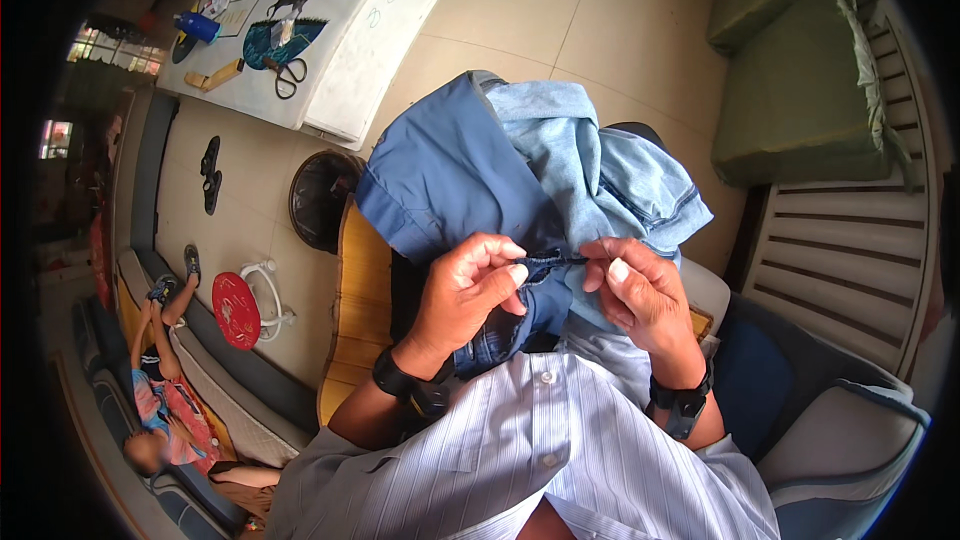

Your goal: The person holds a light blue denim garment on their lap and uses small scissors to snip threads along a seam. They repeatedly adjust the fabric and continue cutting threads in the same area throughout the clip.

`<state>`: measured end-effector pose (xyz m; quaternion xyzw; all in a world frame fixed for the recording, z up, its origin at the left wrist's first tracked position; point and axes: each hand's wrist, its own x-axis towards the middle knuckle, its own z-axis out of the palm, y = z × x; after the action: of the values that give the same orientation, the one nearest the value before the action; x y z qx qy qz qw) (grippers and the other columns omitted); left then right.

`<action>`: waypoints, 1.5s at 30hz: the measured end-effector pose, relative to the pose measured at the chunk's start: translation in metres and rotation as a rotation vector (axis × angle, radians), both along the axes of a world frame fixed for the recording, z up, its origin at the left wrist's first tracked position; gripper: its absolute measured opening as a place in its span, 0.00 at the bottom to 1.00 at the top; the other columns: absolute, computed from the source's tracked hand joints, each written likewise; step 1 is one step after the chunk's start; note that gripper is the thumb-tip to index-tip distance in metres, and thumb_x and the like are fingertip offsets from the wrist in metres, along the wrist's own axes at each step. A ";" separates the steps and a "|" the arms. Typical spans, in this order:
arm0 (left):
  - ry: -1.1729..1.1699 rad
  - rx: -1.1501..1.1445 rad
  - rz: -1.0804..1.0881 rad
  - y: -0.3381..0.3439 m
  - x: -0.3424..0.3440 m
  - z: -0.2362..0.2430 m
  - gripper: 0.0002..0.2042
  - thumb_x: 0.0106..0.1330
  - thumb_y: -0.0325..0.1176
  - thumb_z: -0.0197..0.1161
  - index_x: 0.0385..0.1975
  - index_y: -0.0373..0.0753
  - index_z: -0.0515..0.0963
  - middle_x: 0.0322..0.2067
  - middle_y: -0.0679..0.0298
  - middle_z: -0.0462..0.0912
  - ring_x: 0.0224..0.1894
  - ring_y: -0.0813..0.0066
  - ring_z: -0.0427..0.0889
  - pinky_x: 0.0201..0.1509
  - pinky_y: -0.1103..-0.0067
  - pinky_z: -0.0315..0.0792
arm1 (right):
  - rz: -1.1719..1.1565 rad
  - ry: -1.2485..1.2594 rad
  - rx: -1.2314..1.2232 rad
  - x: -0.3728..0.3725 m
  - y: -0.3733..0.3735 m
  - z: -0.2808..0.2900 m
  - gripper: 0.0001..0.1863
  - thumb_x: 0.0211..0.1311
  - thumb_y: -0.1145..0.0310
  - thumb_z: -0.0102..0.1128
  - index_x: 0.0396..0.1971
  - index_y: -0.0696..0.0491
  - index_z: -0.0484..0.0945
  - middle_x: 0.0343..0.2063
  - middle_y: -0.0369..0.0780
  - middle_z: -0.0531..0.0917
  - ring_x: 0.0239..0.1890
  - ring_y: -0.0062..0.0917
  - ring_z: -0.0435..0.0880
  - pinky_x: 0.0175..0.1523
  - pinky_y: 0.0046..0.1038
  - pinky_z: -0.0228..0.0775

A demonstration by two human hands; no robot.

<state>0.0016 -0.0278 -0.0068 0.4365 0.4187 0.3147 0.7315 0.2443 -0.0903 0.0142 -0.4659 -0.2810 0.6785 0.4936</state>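
Strip (545,263): dark denim, drawn out between both hands at the near side of the blue cloth (450,170); whether joined to it, I cannot tell.
Left hand (468,288): thumb and fingers pinched together on the strip's left part.
Right hand (645,295): fingers pinched on its right end, seemingly keeping it taut.
Light denim (550,125): bunched right of the blue cloth, probably leaving both hands free.
Scissors (281,71): on the worktop (345,90), beyond and left of the blue cloth.

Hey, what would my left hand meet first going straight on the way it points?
Your left hand would likely first meet the dark denim edge it's pinching; depth beyond is unclear.
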 end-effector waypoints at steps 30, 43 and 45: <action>-0.010 0.024 0.017 -0.013 -0.017 -0.011 0.08 0.77 0.29 0.60 0.44 0.29 0.77 0.42 0.58 0.82 0.36 0.73 0.87 0.45 0.76 0.81 | 0.173 0.427 -0.517 -0.044 0.000 0.028 0.13 0.79 0.60 0.59 0.48 0.56 0.81 0.30 0.33 0.79 0.16 0.09 0.62 0.20 0.17 0.52; 0.020 0.064 0.048 -0.015 -0.013 -0.007 0.10 0.77 0.31 0.61 0.47 0.29 0.76 0.36 0.62 0.83 0.36 0.76 0.85 0.46 0.78 0.79 | 0.129 0.391 -0.557 -0.050 0.005 0.035 0.13 0.81 0.62 0.55 0.48 0.57 0.80 0.30 0.32 0.79 0.18 0.09 0.62 0.21 0.17 0.49; 0.030 0.080 0.051 -0.015 -0.013 -0.007 0.10 0.77 0.31 0.61 0.47 0.29 0.76 0.36 0.62 0.83 0.36 0.77 0.85 0.46 0.78 0.79 | 0.133 0.384 -0.569 -0.050 0.005 0.034 0.14 0.81 0.61 0.56 0.47 0.57 0.80 0.30 0.33 0.79 0.16 0.09 0.61 0.20 0.17 0.52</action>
<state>-0.0115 -0.0433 -0.0140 0.4593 0.4274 0.3432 0.6990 0.1942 -0.0852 0.0479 -0.4294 -0.0126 0.8356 0.3423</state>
